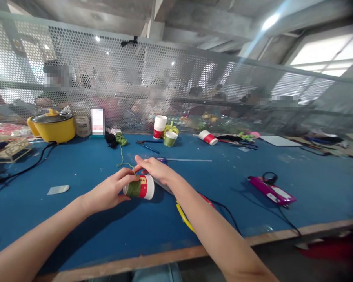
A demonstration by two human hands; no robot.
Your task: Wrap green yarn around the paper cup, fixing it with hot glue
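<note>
Yellow pot: a lidded electric pot (57, 129) stands at the far left of the blue table (85, 239), with a jar (82, 126) just beside it.
Pale scrap: a flat, rounded strip (58, 190) lies nearer the person, left of the hands.
Green yarn: a small ball (121, 139) rests at the back; one loose strand (121, 156) curves from it toward the hands.
Left hand: the left hand (114, 190) is curled around the yarn end of a cup, fingers over the top, thumb low on the near side.
Wrapped cup: a red and white paper cup (147, 188), part wound in olive-green yarn, lies on its side just right of the left palm. Its long axis runs roughly left to right, the bare white end pointing right.
Right hand: the right hand (154, 169) reaches in just beyond the cup, fingers pointing left, thumb raised. The strand meets its fingertips; whether they pinch it, I cannot tell. The left hand is the nearer, touching the cup.
Yellow handle: a curved yellow handle (184, 217) shows partly beneath the right forearm.
Purple device: a purple case (270, 192) with a dark cable lies well apart, far right.
</note>
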